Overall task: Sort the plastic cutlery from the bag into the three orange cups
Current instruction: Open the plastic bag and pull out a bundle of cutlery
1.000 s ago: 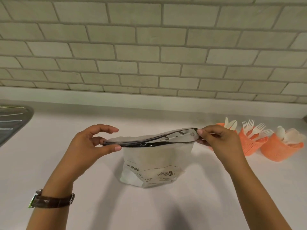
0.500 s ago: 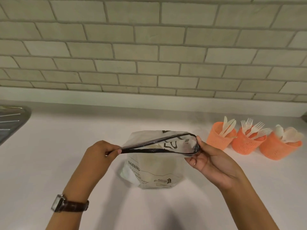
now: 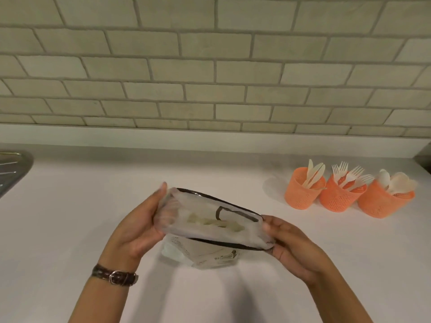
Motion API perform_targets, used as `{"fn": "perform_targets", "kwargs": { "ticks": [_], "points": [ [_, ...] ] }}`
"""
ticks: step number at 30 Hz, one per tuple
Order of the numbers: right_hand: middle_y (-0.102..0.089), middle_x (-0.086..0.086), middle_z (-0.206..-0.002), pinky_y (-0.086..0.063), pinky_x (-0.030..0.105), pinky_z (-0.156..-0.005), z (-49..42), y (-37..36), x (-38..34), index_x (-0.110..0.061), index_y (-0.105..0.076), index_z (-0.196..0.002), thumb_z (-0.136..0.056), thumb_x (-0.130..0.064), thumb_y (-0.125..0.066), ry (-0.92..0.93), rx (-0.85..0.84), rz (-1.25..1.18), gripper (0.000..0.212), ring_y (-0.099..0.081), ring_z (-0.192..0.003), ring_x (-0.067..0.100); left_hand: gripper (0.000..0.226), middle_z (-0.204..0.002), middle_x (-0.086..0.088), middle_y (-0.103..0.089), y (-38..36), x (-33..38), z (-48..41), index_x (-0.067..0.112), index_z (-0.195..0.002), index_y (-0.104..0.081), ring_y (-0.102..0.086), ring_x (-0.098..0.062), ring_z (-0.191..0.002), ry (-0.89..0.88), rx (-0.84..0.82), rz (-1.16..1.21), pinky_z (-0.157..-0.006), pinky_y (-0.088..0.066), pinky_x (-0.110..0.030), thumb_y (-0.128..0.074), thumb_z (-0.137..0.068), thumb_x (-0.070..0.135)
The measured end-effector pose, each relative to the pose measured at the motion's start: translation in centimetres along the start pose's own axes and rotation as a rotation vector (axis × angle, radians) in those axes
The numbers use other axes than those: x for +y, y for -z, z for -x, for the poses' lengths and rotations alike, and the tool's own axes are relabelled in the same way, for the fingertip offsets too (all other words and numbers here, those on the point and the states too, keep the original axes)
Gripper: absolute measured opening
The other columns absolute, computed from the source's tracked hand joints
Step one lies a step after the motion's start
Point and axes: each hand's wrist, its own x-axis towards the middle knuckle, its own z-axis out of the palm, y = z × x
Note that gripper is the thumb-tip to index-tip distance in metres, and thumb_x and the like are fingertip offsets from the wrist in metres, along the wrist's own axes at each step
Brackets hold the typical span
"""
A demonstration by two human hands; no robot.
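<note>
No text can be read. The bag (image 3: 210, 255) carries small dark print and a pictogram, below and between the left grip (image 3: 140, 229) and right grip (image 3: 291, 243), too blurred.

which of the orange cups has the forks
The middle cup: pronged forks stick out, with the knife cup left of it and the spoon cup right.

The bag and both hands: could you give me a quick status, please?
Left hand and right hand grip the bag, mouth spread open. Pale pieces visible inside. Nothing between it and the orange cups.
</note>
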Motion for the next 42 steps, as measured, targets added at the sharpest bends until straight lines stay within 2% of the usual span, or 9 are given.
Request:
{"fn": "perform_targets", "kwargs": {
  "ticks": [10, 14, 19, 22, 24, 26, 35, 39, 42],
  "points": [
    [-0.066, 0.012, -0.084, -0.057, 0.015, -0.061, -1.5, 0.8, 1.7, -0.004, -0.070, -0.075, -0.074, 0.004, -0.073, 0.198, 0.484, 0.529, 0.008, -0.064, -0.067, 0.018, 0.028, -0.090, -0.011, -0.071, 3.6, -2.7, 1.6, 0.002, -0.089, -0.068, -0.064, -0.017, -0.075, -0.096, 0.471, -0.899, -0.063, -0.054, -0.021, -0.057, -0.089, 0.028],
    [-0.068, 0.008, -0.084, -0.055, 0.021, -0.060, -1.8, 0.9, 1.6, -0.011, -0.073, -0.076, -0.078, -0.006, -0.072, 0.039, 0.332, 0.509, 0.006, -0.063, -0.071, 0.016, 0.032, -0.109, -0.004, -0.072, 3.5, -3.0, 2.5, 0.012, -0.107, -0.068, -0.067, -0.017, -0.103, -0.038, 0.299, -0.478, -0.082, -0.057, -0.031, -0.051, -0.090, 0.032],
    [-0.072, 0.020, -0.096, -0.060, 0.039, -0.059, -2.2, -0.2, 0.2, 0.007, -0.073, -0.087, -0.020, 0.004, -0.094, -0.161, 0.062, -0.441, 0.070, -0.073, -0.078, 0.028, 0.094, -0.124, -0.017, -0.062, 4.1, -3.0, 1.1, 0.000, -0.121, -0.059, -0.062, -0.023, -0.111, -0.007, 0.129, 0.402, -0.078, -0.058, -0.036, -0.091, -0.033, -0.009],
    [-0.071, 0.020, -0.094, -0.059, 0.043, -0.060, -2.9, -0.4, -0.6, 0.005, -0.067, -0.091, -0.014, 0.009, -0.091, -0.156, 0.046, -0.484, 0.080, -0.073, -0.077, 0.030, 0.060, -0.090, -0.024, -0.071, 3.5, -2.7, 1.1, -0.009, -0.108, -0.060, -0.071, -0.034, -0.076, 0.082, 0.024, 0.587, -0.059, -0.059, -0.045, -0.076, -0.051, -0.022],
    [-0.072, 0.017, -0.090, -0.059, 0.044, -0.063, -2.6, -0.5, -1.0, -0.003, -0.067, -0.083, -0.027, -0.004, -0.095, -0.174, -0.029, -0.466, 0.063, -0.072, -0.081, 0.031, 0.027, -0.084, -0.019, -0.071, 2.9, -2.7, 1.3, -0.004, -0.102, -0.062, -0.070, -0.034, -0.076, 0.214, -0.029, 0.496, -0.089, -0.053, -0.045, -0.069, -0.076, 0.002],
    [-0.071, 0.020, -0.098, -0.059, 0.040, -0.066, -1.8, -0.6, -1.3, -0.008, -0.067, -0.083, -0.039, -0.023, -0.095, -0.128, -0.094, -0.363, 0.054, -0.071, -0.087, 0.031, 0.052, -0.121, -0.008, -0.060, 3.2, -2.7, 0.8, 0.004, -0.125, -0.055, -0.058, -0.029, -0.115, 0.197, 0.005, 0.371, -0.114, -0.029, -0.035, -0.069, -0.081, 0.028],
    [-0.066, 0.006, -0.078, -0.049, 0.016, -0.060, -2.6, 0.9, 2.1, -0.013, -0.061, -0.074, -0.076, 0.006, -0.068, 0.329, 0.516, 0.796, 0.020, -0.063, -0.063, 0.013, 0.041, -0.098, -0.006, -0.067, 2.8, -3.5, 1.7, 0.018, -0.111, -0.047, -0.064, -0.022, -0.085, -0.230, 0.511, -0.792, -0.068, -0.049, -0.030, -0.072, -0.079, 0.012],
    [-0.069, 0.014, -0.078, -0.057, 0.022, -0.056, -2.4, 1.5, 1.4, -0.005, -0.069, -0.074, -0.084, 0.006, -0.061, 0.227, 0.481, 0.573, 0.017, -0.067, -0.060, 0.016, 0.015, -0.084, 0.005, -0.070, 4.5, -3.4, 2.4, 0.022, -0.075, -0.067, -0.064, -0.017, -0.075, -0.438, 0.671, -1.241, -0.061, -0.044, -0.015, -0.069, -0.079, 0.008],
    [-0.073, 0.014, -0.076, -0.058, 0.026, -0.053, -2.2, 1.5, 0.6, 0.001, -0.070, -0.074, -0.076, 0.007, -0.066, -0.055, 0.256, 0.025, 0.007, -0.070, -0.063, 0.020, 0.025, -0.082, 0.003, -0.073, 5.2, -3.1, 3.0, 0.020, -0.072, -0.074, -0.067, -0.016, -0.076, -0.392, 0.616, -1.066, -0.055, -0.048, -0.005, -0.064, -0.081, -0.001]
  ]
}}
